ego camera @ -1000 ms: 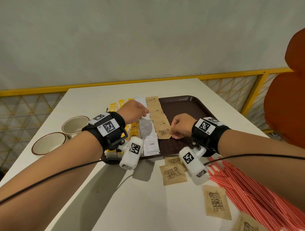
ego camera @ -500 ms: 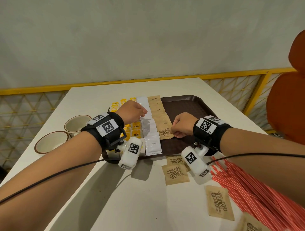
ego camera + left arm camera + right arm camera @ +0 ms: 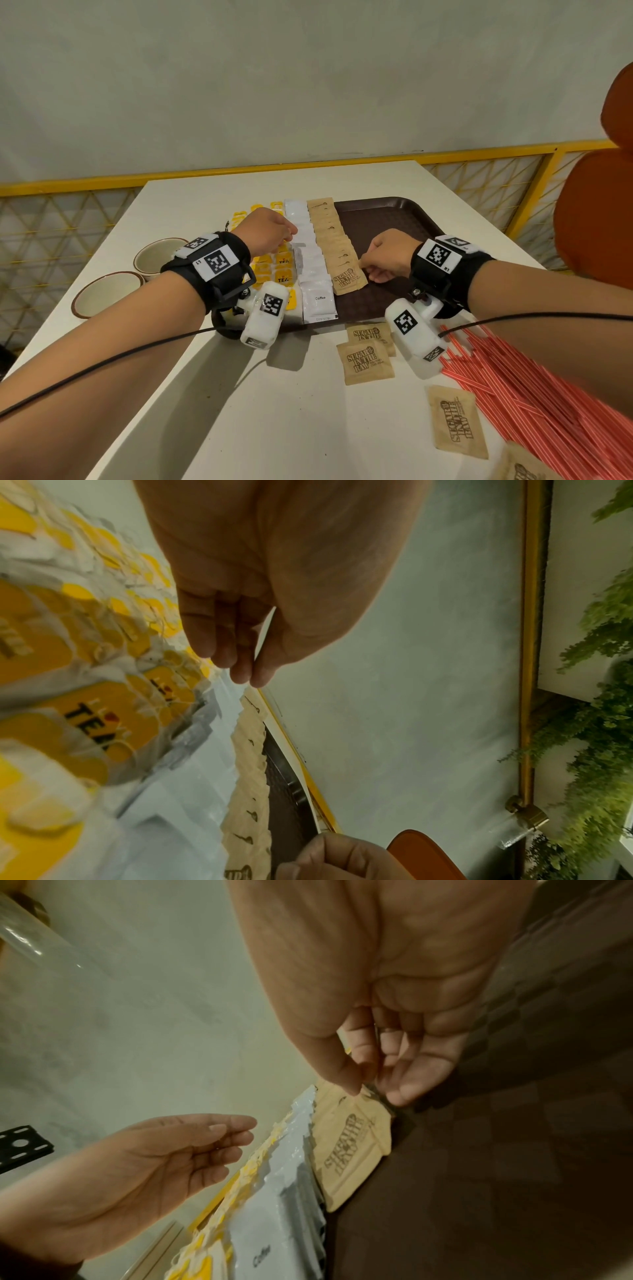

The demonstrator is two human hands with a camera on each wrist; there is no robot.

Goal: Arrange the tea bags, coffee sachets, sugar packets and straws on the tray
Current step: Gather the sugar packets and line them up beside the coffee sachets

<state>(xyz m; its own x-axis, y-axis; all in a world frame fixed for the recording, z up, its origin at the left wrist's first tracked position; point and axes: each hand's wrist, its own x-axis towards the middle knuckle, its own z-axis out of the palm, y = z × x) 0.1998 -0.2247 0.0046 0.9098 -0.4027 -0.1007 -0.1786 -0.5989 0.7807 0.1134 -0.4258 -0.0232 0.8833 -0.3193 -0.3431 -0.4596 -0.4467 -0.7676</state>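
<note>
your right hand pinches the right edge of the nearest sugar packet, which lies leftward from its fingers on the tray, long axis following the row, while your left hand hovers slack, holding nothing.

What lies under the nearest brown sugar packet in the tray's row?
The nearest sugar packet overlaps the next packet of the sugar row, with brown tray beneath. The right hand pinches its far corner; how far the overlap runs is covered.
</note>
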